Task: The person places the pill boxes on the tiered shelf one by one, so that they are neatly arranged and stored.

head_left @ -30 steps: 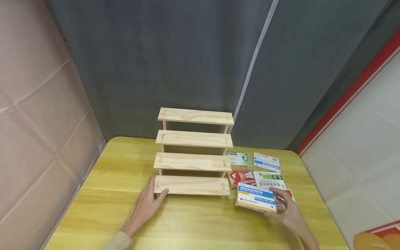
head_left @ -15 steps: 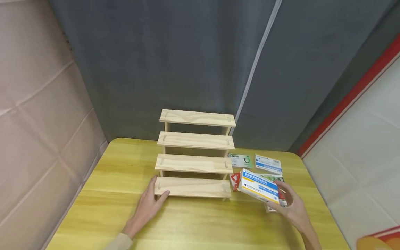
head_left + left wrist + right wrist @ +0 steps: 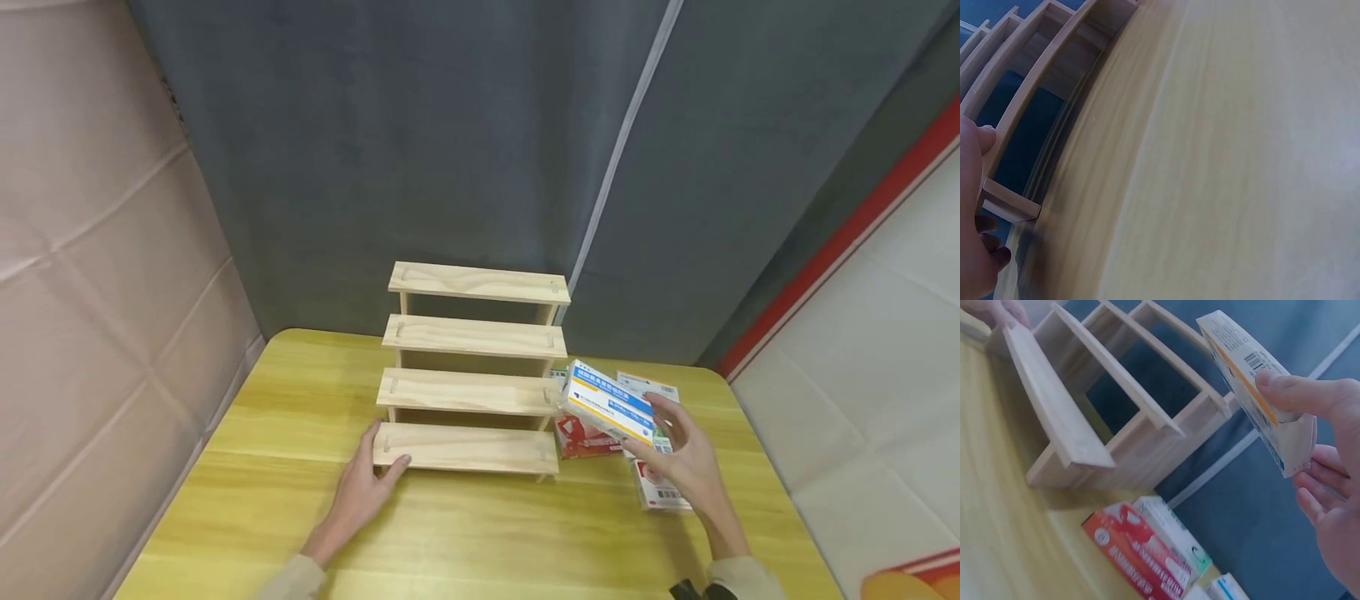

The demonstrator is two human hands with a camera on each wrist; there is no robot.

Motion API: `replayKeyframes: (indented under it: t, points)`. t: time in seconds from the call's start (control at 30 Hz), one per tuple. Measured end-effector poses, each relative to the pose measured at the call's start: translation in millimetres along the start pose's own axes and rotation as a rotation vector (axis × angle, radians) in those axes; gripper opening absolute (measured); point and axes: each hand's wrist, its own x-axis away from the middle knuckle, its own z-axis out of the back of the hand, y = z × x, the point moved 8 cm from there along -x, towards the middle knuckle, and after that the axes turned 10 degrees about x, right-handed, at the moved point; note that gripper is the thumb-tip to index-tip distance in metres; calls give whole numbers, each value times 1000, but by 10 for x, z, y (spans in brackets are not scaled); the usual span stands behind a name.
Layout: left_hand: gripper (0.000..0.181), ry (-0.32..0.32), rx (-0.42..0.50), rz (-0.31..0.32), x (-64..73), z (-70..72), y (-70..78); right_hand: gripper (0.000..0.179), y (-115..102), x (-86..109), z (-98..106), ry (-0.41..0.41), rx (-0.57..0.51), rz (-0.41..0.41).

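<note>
A: Right hand state?

B: Right hand (image 3: pixel 684 458) pinches the blue-and-white box (image 3: pixel 609 402) by its right end. Thumb on the barcode side, fingers across from it, spread about as wide as the box.

A: Box position?

B: Off the counter (image 3: pixel 480 550), tilted, printed face up. In the head view it overlaps the right end of the rack's second step from the bottom. Contact there: cannot tell.

A: Left hand?

B: Left hand (image 3: pixel 360 492) grips the left end of the bottom step of the wooden rack (image 3: pixel 465 447). Thumb over the front edge, other fingers curled at the side.

A: Rack?

B: Four steps, light wood, upright on the counter, rising toward the back.

A: Around it?

B: Red box (image 3: pixel 588 437) flat on the counter, just right of the rack. White-and-green box (image 3: pixel 1175 528) right behind that. White box with red print (image 3: pixel 662 487) nearer the person, partly behind the right hand. Another white carton (image 3: pixel 648 385) farther back, partly covered by the held box.

A: Background?

B: Dark grey curtain (image 3: pixel 420 150) behind the counter, pale strip (image 3: pixel 626 142) running down it.
</note>
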Motion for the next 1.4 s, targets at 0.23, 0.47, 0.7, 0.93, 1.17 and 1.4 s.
replayKeyframes:
  t: [0.23, 0.47, 0.7, 0.93, 1.17, 1.4]
  points:
    - [88, 34, 76, -19, -1, -23, -5, 74, -205, -160, -2, 58, 9, 57]
    - [86, 38, 116, -13, 14, -38, -19, 77, -414, -306, -35, 87, 28, 127]
    - [87, 39, 179, 0, -5, -63, -24, 77, -624, -436, -77, 91, 31, 179]
    - [86, 54, 216, -5, -4, -68, -32, 81, -781, -541, -164, 71, 55, 202]
    - [85, 66, 253, -11, 3, -76, -30, 82, -916, -638, -232, 85, 76, 250]
    - [83, 107, 271, -42, -2, -47, -44, 78, -1275, -680, -269, 91, 67, 272]
